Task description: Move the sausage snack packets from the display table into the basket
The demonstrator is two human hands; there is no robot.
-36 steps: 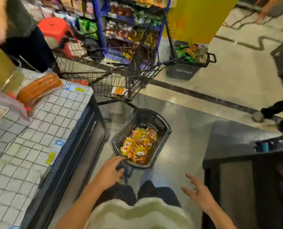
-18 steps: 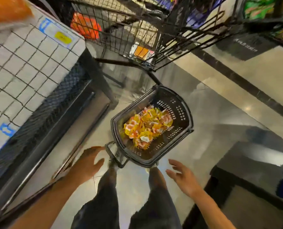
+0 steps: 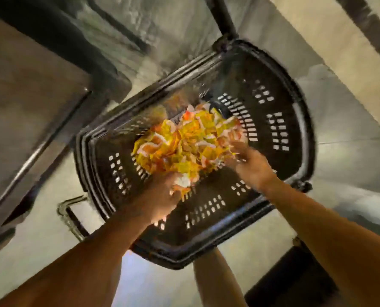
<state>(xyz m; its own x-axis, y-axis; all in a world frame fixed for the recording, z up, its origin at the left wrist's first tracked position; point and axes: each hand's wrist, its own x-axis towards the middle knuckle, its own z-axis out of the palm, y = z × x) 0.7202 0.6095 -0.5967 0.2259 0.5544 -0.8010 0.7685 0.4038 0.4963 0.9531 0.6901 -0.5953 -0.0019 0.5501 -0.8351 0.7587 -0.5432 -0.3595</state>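
A: Where are your hands?

B: Both are down inside the basket [image 3: 280, 127], which sits on the floor [image 3: 350, 140]. Your left hand [image 3: 162, 196] is at the near edge of the packets [image 3: 184, 140]; your right hand [image 3: 248, 162] is at their right edge.

A: And the grip?

B: Motion blur is heavy. Your left hand lies against the heap with a few packets at its fingers, but whether those fingers curl round them or only press, I cannot tell. Your right hand shows fingers reaching into the heap; pinching or spread, I cannot tell either.

A: Where are the packets?

B: All those in view lie in one loose yellow, orange and white heap on the basket's bottom, toward its left half. The right half shows bare slotted plastic.

A: Basket itself?

B: Black, slotted walls, tilted in view because your head is bent over it. A handle [image 3: 70, 214] juts from its near left corner.

A: Anything else around you?

B: The display table's dark base [image 3: 51, 89] fills the left side. A dark block [image 3: 293, 280] sits lower right. Your leg [image 3: 215, 278] shows under the basket's near rim.
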